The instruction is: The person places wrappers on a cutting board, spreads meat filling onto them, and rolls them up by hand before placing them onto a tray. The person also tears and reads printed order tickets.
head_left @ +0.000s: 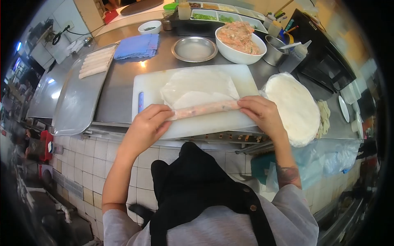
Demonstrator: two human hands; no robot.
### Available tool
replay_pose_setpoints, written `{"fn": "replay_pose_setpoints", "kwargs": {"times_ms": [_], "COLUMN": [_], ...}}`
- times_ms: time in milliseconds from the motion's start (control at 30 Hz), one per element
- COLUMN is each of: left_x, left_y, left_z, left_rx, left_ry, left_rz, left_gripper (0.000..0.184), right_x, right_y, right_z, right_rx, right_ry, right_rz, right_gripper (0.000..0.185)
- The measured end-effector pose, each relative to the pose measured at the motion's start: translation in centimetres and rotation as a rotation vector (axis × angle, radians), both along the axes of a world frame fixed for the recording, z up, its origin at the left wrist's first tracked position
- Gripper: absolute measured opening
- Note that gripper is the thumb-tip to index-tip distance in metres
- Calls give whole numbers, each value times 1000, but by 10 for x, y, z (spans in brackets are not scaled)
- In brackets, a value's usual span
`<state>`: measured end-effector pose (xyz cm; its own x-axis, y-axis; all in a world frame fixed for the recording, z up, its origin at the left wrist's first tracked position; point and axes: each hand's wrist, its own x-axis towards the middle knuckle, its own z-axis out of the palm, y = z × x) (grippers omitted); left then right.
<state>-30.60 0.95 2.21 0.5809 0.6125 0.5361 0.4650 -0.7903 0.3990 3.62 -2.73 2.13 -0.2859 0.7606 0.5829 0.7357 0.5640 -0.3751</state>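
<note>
A long spring roll [207, 108], its pinkish filling showing through the thin wrapper, lies across the near part of the white cutting board [147, 84]. The flat rest of the wrapper [201, 84] spreads out behind it. My left hand [152, 122] pinches the roll's left end between thumb and fingers. At the right end, my right hand [260, 112] grips it the same way. Beyond the board are a shallow metal dish [194, 49] and a white bowl [238, 51] heaped with minced filling [237, 36]. A stack of round wrappers [291, 106] lies right of my right hand.
On the left, a metal tray [78, 98] carries several finished rolls [96, 61]. A folded blue cloth [136, 46] and a small white bowl [150, 27] sit behind. A metal pot [274, 50], a squeeze bottle [295, 55] and a black screen [324, 53] stand at the right.
</note>
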Motion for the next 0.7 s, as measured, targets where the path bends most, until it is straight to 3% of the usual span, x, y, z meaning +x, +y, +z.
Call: {"fn": "replay_pose_setpoints", "kwargs": {"times_ms": [100,233,333,400,500,700], "left_x": [-1,-3,-3,-4,-8,4], "left_y": [6,20,31,37,51,53], "left_z": [1,12,15,15,5,12], "left_rx": [-13,-79,-191,-420,-576,-558], "left_ry": [42,82,92,-18,-43,-60], "left_rz": [-4,-20,-51,-6,37,157], "left_gripper": [24,20,13,9,11,13], "right_x": [7,14,18,16,16,10], "right_y": [11,32,48,56,67,78], "right_z": [6,26,32,34,30,33], "right_rx": [-30,-268,-430,-519,-400,-439], "right_ry": [-52,-73,-26,-19,-99,-140], "right_rz": [60,161,200,239,285,238], "right_gripper": [19,16,14,18,20,25]}}
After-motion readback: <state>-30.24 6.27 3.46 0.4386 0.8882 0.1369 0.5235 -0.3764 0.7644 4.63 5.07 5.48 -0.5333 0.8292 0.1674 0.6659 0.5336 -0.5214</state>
